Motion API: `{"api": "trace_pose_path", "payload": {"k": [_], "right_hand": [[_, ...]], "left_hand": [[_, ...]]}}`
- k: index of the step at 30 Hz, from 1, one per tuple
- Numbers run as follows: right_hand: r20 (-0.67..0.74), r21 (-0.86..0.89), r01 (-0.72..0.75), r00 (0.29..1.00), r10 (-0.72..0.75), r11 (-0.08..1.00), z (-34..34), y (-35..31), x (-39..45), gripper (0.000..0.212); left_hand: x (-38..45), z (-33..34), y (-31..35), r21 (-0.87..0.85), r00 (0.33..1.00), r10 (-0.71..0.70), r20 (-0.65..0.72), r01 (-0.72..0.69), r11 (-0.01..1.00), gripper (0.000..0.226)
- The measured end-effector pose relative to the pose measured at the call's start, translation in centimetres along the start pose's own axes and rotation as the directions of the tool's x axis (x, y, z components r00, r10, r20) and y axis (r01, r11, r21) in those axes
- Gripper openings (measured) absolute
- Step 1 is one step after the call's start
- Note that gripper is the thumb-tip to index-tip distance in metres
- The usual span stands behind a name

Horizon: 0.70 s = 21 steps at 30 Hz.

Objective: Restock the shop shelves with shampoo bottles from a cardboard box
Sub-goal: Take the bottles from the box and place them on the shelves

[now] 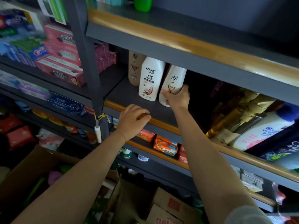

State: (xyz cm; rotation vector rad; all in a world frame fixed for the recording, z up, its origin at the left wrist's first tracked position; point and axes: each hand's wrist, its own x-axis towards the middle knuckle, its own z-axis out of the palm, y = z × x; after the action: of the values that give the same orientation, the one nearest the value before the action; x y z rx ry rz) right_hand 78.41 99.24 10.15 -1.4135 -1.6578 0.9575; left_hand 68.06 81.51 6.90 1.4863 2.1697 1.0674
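The right hand (177,97) grips a white shampoo bottle (174,81) low, just right of the Raclen bottle (149,78); likely full, smooth, rigid. The left hand (133,120) rests curled on the shelf lip (161,122).

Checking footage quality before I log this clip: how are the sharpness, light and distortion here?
Head view: the white bottle label reads sharp at centre; the toothpaste boxes at left smear with blur; glare streaks the shelf edge; shelf lines bow from the wide lens; deep shadow lies right of the right hand.
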Motion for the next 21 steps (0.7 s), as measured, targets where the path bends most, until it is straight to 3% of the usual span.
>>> {"api": "trace_pose_path", "payload": {"k": [9, 11, 13, 15, 17, 19, 21], "right_hand": [[-0.044, 0.035, -0.045, 0.998, 0.046, 0.998, -0.1, -0.8, -2.2, 0.076], [-0.168, 0.071, 0.074, 0.984, -0.061, 0.995, -0.6, -1.2, -5.5, 0.063], [-0.224, 0.194, 0.259, 0.951, -0.215, 0.946, -0.1, -1.8, -9.7, 0.037], [-0.034, 0.306, 0.310, 0.949, -0.315, 0.900, 2.1, -1.6, -14.1, 0.017], [0.301, 0.351, 0.224, 0.892, -0.336, 0.909, 5.9, -0.5, -18.2, 0.016], [0.613, 0.263, 0.071, 0.758, -0.223, 0.962, 11.0, 1.6, -22.0, 0.019], [0.842, 0.024, -0.055, 0.539, 0.010, 0.998, 16.2, 4.4, -25.5, 0.015]], "left_hand": [[0.2, 0.1, -0.3, 0.044, 1.000, 0.011, 0.015, -0.011, 0.999, 0.026], [-0.2, -0.1, -0.4, -0.054, 0.999, 0.012, 0.039, -0.010, 0.999, 0.030], [-1.7, -0.8, -1.0, -0.230, 1.000, 0.021, -0.021, -0.025, 0.973, 0.034], [-4.1, -1.8, -3.3, -0.264, 0.978, -0.007, -0.210, -0.050, 0.963, 0.034], [-7.2, -2.4, -8.3, -0.251, 0.940, -0.167, -0.298, 0.092, 0.964, 0.027], [-11.2, -2.8, -14.7, -0.295, 0.846, -0.476, -0.240, 0.403, 0.866, 0.016], [-15.6, -3.3, -20.7, -0.293, 0.669, -0.733, -0.121, 0.682, 0.670, 0.013]]}}
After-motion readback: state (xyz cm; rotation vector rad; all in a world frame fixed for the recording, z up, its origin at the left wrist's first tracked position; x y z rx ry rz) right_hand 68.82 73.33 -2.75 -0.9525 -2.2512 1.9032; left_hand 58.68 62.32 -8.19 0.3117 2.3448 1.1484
